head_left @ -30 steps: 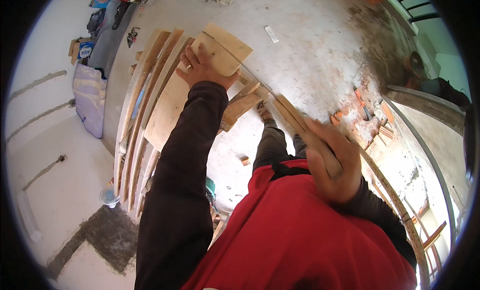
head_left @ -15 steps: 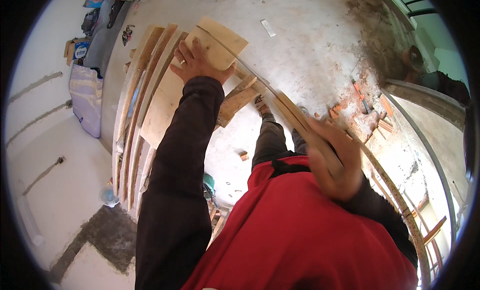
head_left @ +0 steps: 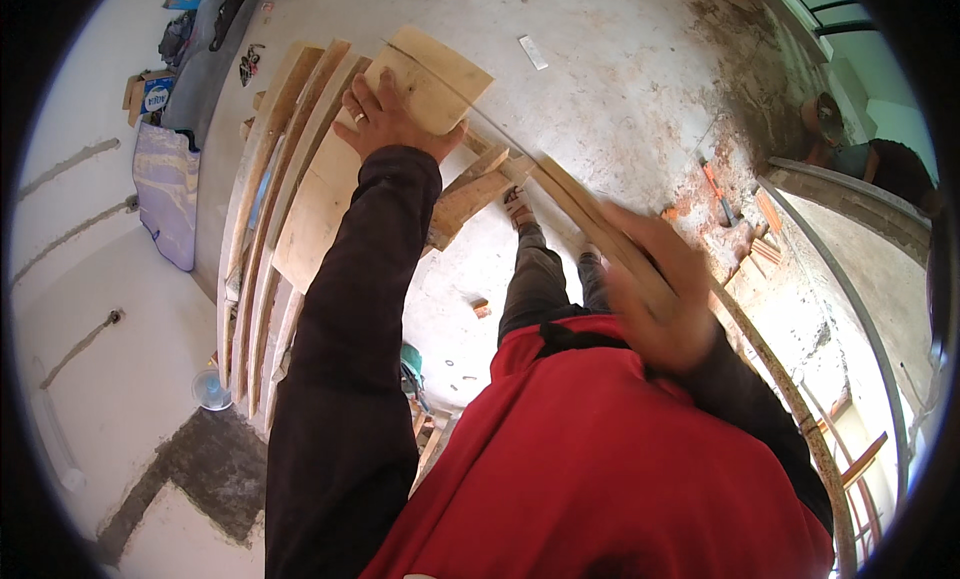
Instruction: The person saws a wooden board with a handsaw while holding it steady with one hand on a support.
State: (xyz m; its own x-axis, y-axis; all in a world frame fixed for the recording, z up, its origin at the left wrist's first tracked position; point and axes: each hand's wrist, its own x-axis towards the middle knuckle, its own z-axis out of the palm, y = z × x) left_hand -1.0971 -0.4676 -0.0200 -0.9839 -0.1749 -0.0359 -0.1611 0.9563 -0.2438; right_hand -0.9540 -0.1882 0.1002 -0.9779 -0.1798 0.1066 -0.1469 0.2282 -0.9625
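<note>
My left hand point(head_left: 392, 121) lies with spread fingers on a pale plywood board point(head_left: 325, 214), pressing its far part. A dark line runs across the board beside my fingers. My right hand point(head_left: 662, 289), smeared by motion, is closed round the wooden part of what looks like a wooden-framed saw point(head_left: 568, 201). Its thin grey blade, seen edge-on, slants from the board's far corner down toward my right hand. Just under the board's right side, short wooden pieces point(head_left: 470, 201) stick out. How the blade sits in the wood is hard to make out.
Several long timber planks point(head_left: 262, 194) stand along the board's left. A hammer-like tool point(head_left: 718, 191) with an orange handle lies on the floor at right, near broken bricks point(head_left: 768, 249). A curved rusty bar point(head_left: 775, 374) runs past my right arm. A clear bucket point(head_left: 211, 389) stands lower left.
My right hand and the saw have shifted slightly forward and left, toward the board. My left hand keeps its place on the board, while the whole view has moved a little.
</note>
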